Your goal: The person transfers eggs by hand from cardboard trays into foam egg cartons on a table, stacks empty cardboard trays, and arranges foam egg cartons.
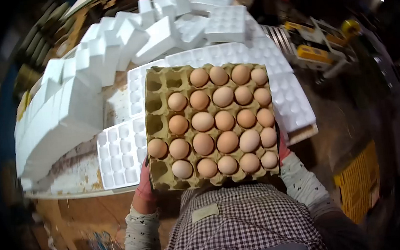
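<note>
Twenty-five on count: finding eggs [225, 120] sitting one to a cup in a cardboard tray [168, 179], ranging from pale to deeper brown. Observing five cups standing bare, two at the left end of the far row and three more down the left column. Holding the cardboard tray two-handed in front of the wearer, overlapping the near part of the tabletop [70, 168] in this view. Clasping the left edge with the left hand [144, 183] and the right edge with the right hand [283, 149], closing each grip on the cardboard tray. Hiding most of the fingers behind its sides, so not allowing a reading of their exact placement. Beyond and beside it, noting flat foam trays [289, 96] covering much of the tabletop and showing rows of hollow cups. Along the left and far sides, recording upright foam trays [80, 103] leaning close against one another. Wearing a checked apron [253, 212] bearing a pale patch [205, 213], with spotted sleeves [140, 233] covering both forearms. Off to the right, noting a yellow crate [359, 181] standing apart from the tabletop.
</note>
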{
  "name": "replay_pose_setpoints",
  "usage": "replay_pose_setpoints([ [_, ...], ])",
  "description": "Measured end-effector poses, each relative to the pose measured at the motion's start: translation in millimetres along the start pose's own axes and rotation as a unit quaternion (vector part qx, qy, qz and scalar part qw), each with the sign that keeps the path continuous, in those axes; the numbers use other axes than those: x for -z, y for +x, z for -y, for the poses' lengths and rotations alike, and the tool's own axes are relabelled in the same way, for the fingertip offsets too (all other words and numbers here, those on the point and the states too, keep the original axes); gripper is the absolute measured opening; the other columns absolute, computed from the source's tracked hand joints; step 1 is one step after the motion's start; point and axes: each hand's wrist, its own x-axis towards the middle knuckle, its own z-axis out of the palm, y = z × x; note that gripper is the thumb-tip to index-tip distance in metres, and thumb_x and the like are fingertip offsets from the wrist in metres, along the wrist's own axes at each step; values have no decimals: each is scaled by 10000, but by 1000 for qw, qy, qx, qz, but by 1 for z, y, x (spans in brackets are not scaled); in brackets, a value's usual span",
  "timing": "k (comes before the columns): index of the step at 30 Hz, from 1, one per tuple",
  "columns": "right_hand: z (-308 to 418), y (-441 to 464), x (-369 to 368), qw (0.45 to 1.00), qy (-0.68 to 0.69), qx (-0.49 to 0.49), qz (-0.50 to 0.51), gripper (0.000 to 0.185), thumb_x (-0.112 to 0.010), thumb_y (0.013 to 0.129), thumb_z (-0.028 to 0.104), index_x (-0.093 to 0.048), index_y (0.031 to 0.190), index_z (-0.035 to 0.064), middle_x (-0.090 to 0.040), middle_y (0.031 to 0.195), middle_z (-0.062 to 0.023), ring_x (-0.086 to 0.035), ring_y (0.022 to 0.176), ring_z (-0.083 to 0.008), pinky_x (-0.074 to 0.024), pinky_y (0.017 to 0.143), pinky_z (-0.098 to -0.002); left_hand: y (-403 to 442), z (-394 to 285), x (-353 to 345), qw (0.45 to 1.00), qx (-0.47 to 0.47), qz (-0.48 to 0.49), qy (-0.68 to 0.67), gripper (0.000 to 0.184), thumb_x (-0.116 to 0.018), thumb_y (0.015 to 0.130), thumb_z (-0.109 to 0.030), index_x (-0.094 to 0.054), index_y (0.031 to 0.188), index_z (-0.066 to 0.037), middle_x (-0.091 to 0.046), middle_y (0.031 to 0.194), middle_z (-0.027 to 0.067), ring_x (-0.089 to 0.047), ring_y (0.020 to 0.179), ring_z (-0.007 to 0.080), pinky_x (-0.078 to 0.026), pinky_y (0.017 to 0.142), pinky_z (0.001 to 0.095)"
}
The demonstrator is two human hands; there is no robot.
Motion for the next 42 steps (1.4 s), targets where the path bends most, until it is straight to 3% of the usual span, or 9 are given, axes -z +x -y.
replay_pose_setpoints([
  [6, 1, 145, 17, 961, -215, -97, 144, 462, -477, 1005, 301, -440, 1390, 47, -526, 1335, -77, -506, 1204, -207, -430, 989, -350, 37, 8, 62, 965, -29, -99, 241, 434, -511, 981, -189, -456, 1372, -11, -555, 1301, 111, -552, 1153, 205, -475, 970, 332],
  [9, 9, 146, 32, 902, -419, 83, 58, 438, -546, 959, 199, -472, 1355, 26, -553, 1267, -131, -528, 1169, -251, -432, 967, -366, 20, -4, 58, 755, -97, -175, 625, 426, -614, 893, -113, -535, 1305, -40, -566, 1240, 152, -569, 1096, 270, -470, 938, 354],
  [17, 57, 40, -41, 426, -841, 239, 232, 715, -881, 572, 214, -560, 1199, 92, -545, 1167, -143, -570, 1041, -287, -495, 897, -378, -4, -29, -31, 508, -217, -15, 834, 684, -850, 577, -246, -605, 1200, -108, -545, 1234, 135, -544, 1092, 313, -428, 937, 413],
  [21, 79, 43, -39, 952, -298, -49, 60, 526, -748, 697, 11, -552, 1184, -9, -600, 1082, -56, -614, 935, -159, -528, 830, -267, 4, -26, -6, 752, -228, -44, 616, 653, -828, 597, -52, -572, 1197, -93, -591, 1151, 127, -596, 1004, 267, -493, 851, 369],
  [23, 72, 46, -39, 906, -385, -35, 173, 550, -760, 683, 30, -567, 1198, 17, -595, 1090, -79, -615, 948, -171, -524, 836, -292, 4, -32, -9, 940, -221, -116, 234, 493, -751, 675, -1, -568, 1133, -15, -598, 1124, 71, -566, 1046, 143, -485, 840, 298],
  [27, 36, 34, -97, 397, -859, 256, 199, 562, -819, 628, 153, -579, 1135, 112, -591, 1039, -137, -623, 904, -315, -513, 761, -397, 17, -47, -11, 932, -165, -21, 322, 416, -700, 744, -162, -602, 1125, -30, -592, 1142, 81, -585, 996, 207, -492, 860, 331],
  [30, 35, 34, -104, 523, -813, 204, 158, 525, -812, 648, 200, -572, 1108, 113, -572, 1035, -114, -615, 894, -298, -512, 735, -391, 37, -13, -48, 534, -340, 16, 774, 379, -757, 641, -154, -590, 978, -110, -572, 947, 53, -625, 838, 237, -507, 689, 363],
  [36, -3, 10, -143, 386, -903, 127, 138, 783, -854, 611, 236, -529, 1323, 226, -476, 1221, -164, -503, 1088, -372, -507, 837, -437, 17, -53, -14, 822, -228, -78, 516, 566, -719, 677, 9, -569, 1217, -70, -619, 1075, 123, -633, 933, 283, -496, 763, 326],
  [42, -3, 26, -112, 445, -844, 266, 135, 429, -733, 710, 165, -632, 1127, 158, -497, 1193, -141, -519, 1046, -357, -515, 785, -386, 34, -87, -13, 472, -185, -39, 861, 644, -810, 563, -52, -634, 1181, -98, -509, 1255, 168, -592, 1042, 362, -508, 851, 390],
])
